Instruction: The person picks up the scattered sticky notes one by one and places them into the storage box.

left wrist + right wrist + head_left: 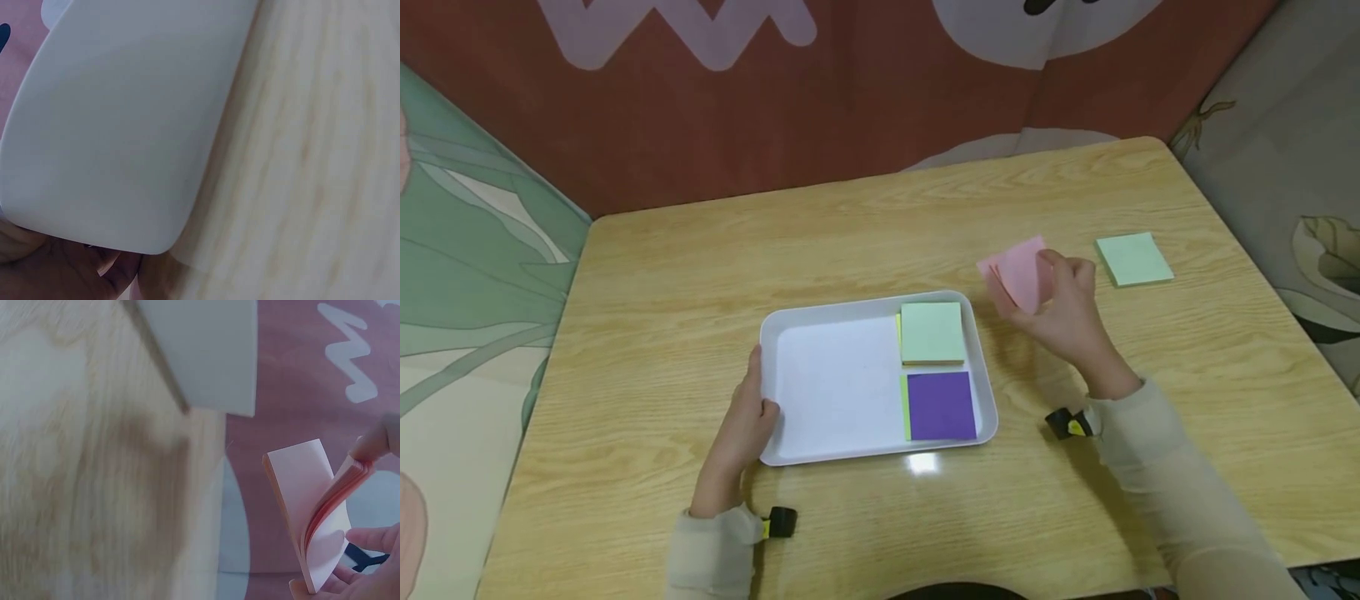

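Note:
My right hand (1067, 312) holds a pink sticky-note pad (1019, 271) above the table, to the right of a white tray (831, 379). In the right wrist view the pad (303, 481) is spread apart, with part of its sheets bent away. My left hand (747, 425) grips the tray's left edge; the left wrist view shows fingers (69, 272) at the rim. Inside the tray, on its right side, a pale green pad (932, 333) lies over something yellow. Nearer me is a purple pad (942, 406), with a lime-green strip showing along its left side.
Another pale green pad (1134, 259) lies on the wooden table (685, 267), right of my right hand. Behind the table hangs a reddish-brown cloth (865, 100). A dark rounded object (957, 592) shows at the near edge.

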Demonstrator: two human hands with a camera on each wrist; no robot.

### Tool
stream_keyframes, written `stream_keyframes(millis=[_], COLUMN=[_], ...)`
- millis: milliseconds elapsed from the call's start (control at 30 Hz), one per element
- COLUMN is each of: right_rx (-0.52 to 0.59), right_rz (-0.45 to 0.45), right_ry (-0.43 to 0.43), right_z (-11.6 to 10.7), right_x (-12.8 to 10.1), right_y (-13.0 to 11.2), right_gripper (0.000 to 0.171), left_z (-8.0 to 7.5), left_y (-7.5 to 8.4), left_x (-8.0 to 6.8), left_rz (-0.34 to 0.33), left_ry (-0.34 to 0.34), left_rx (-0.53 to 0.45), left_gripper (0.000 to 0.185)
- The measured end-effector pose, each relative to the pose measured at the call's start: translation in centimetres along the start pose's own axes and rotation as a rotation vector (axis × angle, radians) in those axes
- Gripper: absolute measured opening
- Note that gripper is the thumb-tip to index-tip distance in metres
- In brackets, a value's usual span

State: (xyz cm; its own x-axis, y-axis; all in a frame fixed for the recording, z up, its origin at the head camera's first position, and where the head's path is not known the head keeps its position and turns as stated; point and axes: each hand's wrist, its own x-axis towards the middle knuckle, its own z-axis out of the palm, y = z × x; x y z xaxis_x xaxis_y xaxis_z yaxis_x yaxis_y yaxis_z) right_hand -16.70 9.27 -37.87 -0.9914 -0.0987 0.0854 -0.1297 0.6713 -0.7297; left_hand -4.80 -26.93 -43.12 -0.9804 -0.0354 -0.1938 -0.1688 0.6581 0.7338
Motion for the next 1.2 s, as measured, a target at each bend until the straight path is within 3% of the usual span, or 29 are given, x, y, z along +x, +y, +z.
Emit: stream_keyframes(millis=[433, 667, 1200], right_rx=[0.095, 0.104, 0.145], right_rz=[-0.106, -0.093, -0.217], right_ry=[-0.008, -0.098, -0.255], right_z=[0.7, 1.3, 2.5], right_x=[-1.9, -3.1, -4.8], right_y=[-1.4, -1.5, -2.3], right_gripper=[0.078, 0.079, 0.08], left_z=[0.0, 0.0, 0.0], left_y=[0.0, 0.1, 0.0], left_x=[0.1, 0.0, 0.0], left_rz=[0.009, 0.012, 0.019], left_ry=[0.006, 0.003, 0.001], left_rx=[-0.002, -0.001, -0.034], left_gripper=[0.074, 0.073, 0.073])
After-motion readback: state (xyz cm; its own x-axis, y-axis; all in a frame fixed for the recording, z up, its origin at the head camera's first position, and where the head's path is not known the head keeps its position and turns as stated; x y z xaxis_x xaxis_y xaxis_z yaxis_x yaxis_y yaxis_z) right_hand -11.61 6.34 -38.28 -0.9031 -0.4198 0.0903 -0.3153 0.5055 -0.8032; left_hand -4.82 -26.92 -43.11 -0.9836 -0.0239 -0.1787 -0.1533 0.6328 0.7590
